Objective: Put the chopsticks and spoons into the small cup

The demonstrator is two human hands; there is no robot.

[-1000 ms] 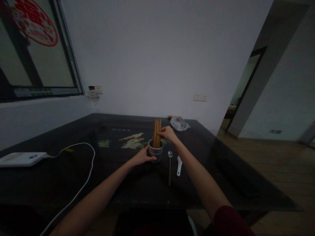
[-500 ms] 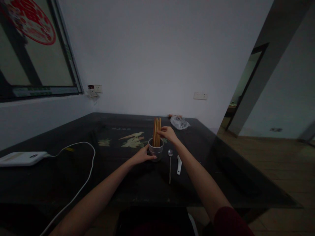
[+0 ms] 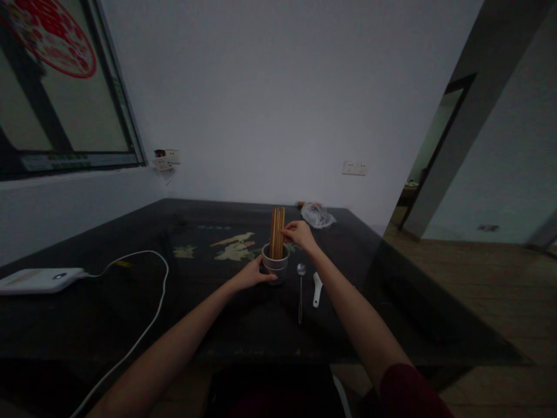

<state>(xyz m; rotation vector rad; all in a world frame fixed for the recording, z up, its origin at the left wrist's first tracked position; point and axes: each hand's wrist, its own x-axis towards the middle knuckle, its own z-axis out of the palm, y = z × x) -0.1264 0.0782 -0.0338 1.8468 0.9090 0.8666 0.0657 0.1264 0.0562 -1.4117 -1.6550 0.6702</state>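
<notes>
A small grey cup (image 3: 275, 266) stands on the dark table (image 3: 108, 325) and holds a bundle of upright wooden chopsticks (image 3: 277, 231). My left hand (image 3: 251, 275) is wrapped round the cup's left side and base. My right hand (image 3: 298, 233) pinches the chopsticks at mid height from the right. Just right of the cup lie a metal spoon (image 3: 300, 290) and a short white spoon (image 3: 317, 290), both flat on the table.
A white device (image 3: 39, 280) with a white cable (image 3: 148, 319) lies at the table's left. A crumpled clear bag (image 3: 318, 217) sits at the far edge near the wall. Painted birds and leaves (image 3: 232, 247) decorate the tabletop. An open doorway is on the right.
My right hand has slid slightly up the chopsticks. My left hand stays on the cup. The view has shifted a little.
</notes>
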